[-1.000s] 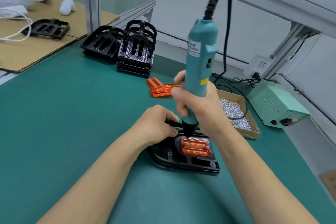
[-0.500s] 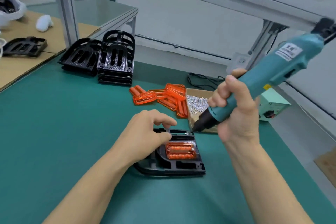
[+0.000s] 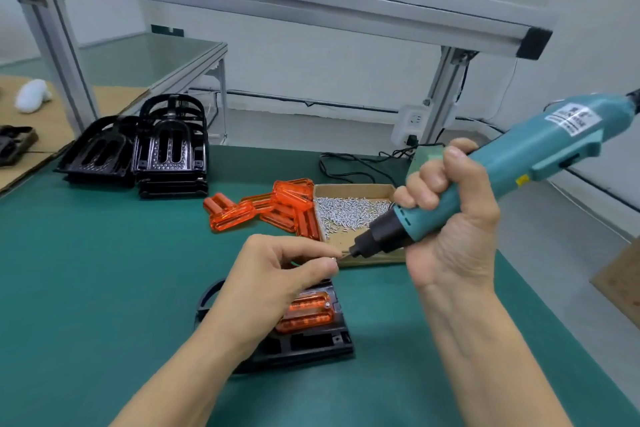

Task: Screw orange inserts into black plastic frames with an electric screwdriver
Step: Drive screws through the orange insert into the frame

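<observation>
Screwdriver (image 3: 491, 180) gripped, right hand (image 3: 450, 218), tilted

Your right hand (image 3: 450, 218) grips the teal screwdriver (image 3: 502, 177), tilted, tip down-left. Left hand (image 3: 277, 274) pinches a small screw (image 3: 337, 257) at the bit, above the black frame (image 3: 311, 340) with orange insert (image 3: 308, 312) on the green surface (image 3: 104, 270).
</observation>
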A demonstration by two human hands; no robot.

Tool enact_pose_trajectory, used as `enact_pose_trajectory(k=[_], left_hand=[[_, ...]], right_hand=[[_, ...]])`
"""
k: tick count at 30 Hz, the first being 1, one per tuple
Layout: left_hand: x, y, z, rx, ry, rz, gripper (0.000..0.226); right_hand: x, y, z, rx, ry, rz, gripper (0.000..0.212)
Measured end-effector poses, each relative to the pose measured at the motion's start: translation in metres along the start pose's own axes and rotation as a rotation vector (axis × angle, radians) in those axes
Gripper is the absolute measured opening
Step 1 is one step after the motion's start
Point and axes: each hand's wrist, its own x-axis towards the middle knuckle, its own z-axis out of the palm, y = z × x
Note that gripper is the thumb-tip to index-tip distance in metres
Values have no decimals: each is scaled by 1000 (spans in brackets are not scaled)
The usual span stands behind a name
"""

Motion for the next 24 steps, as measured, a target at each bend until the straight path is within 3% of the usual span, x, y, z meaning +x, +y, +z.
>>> enact_pose_trajectory(k=[4, 7, 24], left_hand=[[-5, 0, 1, -178, 61, -12, 28], [-12, 0, -2, -243, 72, -23, 28], [-26, 7, -11, -300, 90, -3, 25]], right_hand=[[-5, -7, 0, 70, 19, -39, 10], [-9, -11, 4, 103, -22, -58, 9], [-19, -4, 25, 55, -135, -40, 8]])
